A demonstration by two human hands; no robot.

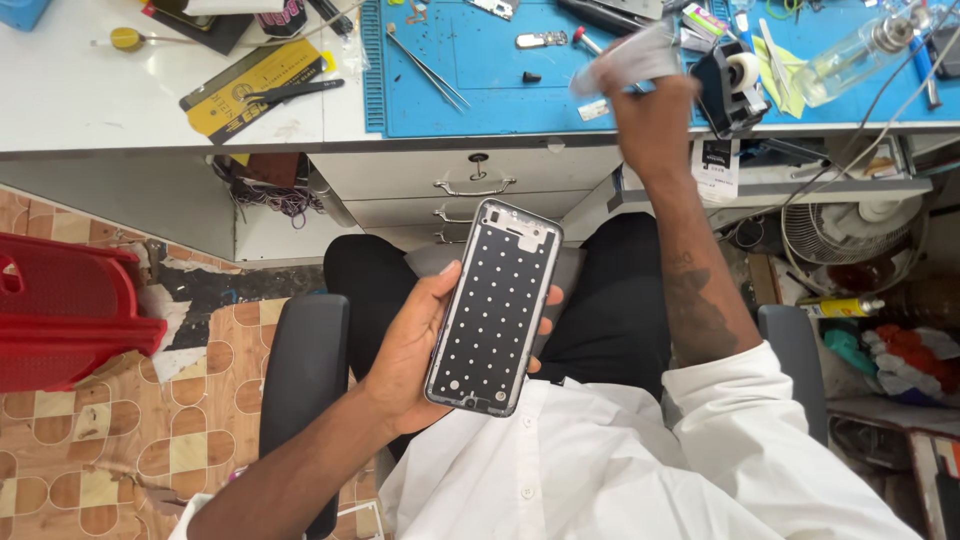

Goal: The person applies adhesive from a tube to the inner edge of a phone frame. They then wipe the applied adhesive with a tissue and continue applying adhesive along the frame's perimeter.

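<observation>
Far out to the left of the left hand a red plastic stool [60, 310] stands on the patterned floor, and above it on the white bench lies a yellow card [250, 85]. The left hand [420, 350] is cupped half-closed under a phone frame [495, 305], thumb on its left edge and fingertips curling round the right edge, so the dark dotted panel lies face up in the palm, over the lap. Up and to the right, the right hand [645, 105] is raised over the edge of the blue work mat [480, 90], its fingers pinched shut on a crumpled clear film [628, 58]. Just right of that hand stands a tape dispenser [733, 82].
</observation>
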